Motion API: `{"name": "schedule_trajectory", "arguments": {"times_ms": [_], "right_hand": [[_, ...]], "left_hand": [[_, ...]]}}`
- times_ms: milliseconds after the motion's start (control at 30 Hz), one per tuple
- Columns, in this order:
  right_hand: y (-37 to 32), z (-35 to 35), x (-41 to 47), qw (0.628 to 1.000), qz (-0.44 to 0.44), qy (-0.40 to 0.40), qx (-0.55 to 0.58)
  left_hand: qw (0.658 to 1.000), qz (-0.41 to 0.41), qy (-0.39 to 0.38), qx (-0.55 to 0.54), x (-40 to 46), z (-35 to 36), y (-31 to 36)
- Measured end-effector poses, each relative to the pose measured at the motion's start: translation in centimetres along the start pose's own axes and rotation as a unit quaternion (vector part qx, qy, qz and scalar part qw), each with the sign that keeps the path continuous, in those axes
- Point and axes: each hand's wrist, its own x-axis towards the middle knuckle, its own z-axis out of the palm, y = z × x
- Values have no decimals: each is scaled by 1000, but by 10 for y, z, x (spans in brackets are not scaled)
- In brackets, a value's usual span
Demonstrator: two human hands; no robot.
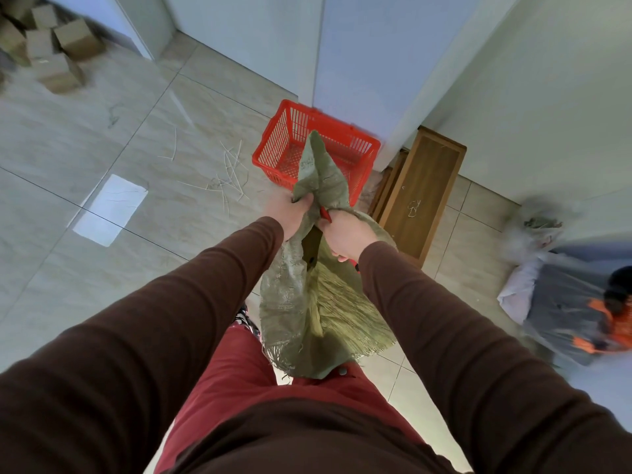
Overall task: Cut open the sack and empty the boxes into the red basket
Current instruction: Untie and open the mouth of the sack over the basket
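green sack (318, 295) hangs limp just near of the red basket (273, 145), bunched and gripped by left hand (290, 213) and right hand (345, 234). something red shows at the right fist, maybe the cutter. risk: a blade against bunched cloth could nick fingers.

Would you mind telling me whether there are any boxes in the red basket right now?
No, the red basket shows only bare mesh inside, while the cardboard boxes lie on the floor far off.

Green woven sack (307, 295) hung at centre, gripped by left hand (290, 213) and right hand (345, 234). Red plastic basket (273, 148) stood beyond at 12 o'clock. Brown cardboard boxes (51, 46) lay at 10 o'clock; wooden frame (424, 189) at 2 o'clock beside basket.
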Motion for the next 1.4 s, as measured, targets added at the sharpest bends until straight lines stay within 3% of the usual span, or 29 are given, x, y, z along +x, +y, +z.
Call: {"name": "schedule_trajectory", "arguments": {"times_ms": [133,267,433,767,833,867,933,967,1067,1167,1300,1400], "right_hand": [[5,5,1,995,-44,56,67],[7,5,-2,974,-50,-4,220],[6,-2,-2,936,-7,-50,348],[-8,6,4,952,94,-10,291],[-8,6,-8,989,41,42,136],[-6,0,-13,989,14,106,99],[-6,-30,-18,960,-14,205,192],[-7,-49,-15,954,-22,206,218],[-8,-73,-9,976,-35,106,188],[-4,-46,-6,986,-23,125,109],[2,5,0,943,16,44,330],[-6,29,5,924,21,17,381]], "left_hand": [[996,-55,49,-49,2,-1,-5],[995,-11,83,-51,1,0,-9],[980,-27,-51,-189,-2,13,-15],[998,-17,-25,-51,13,21,-22],[999,-42,-7,-21,21,14,-24],[998,-61,12,11,24,5,-30],[989,-109,54,85,24,-17,-55],[985,-129,62,96,21,-26,-69],[988,-145,39,-47,11,-30,-76],[981,-112,30,-157,16,-20,-44],[971,-104,16,-216,19,-21,-23],[965,-99,-15,-243,12,-24,-16]]}}
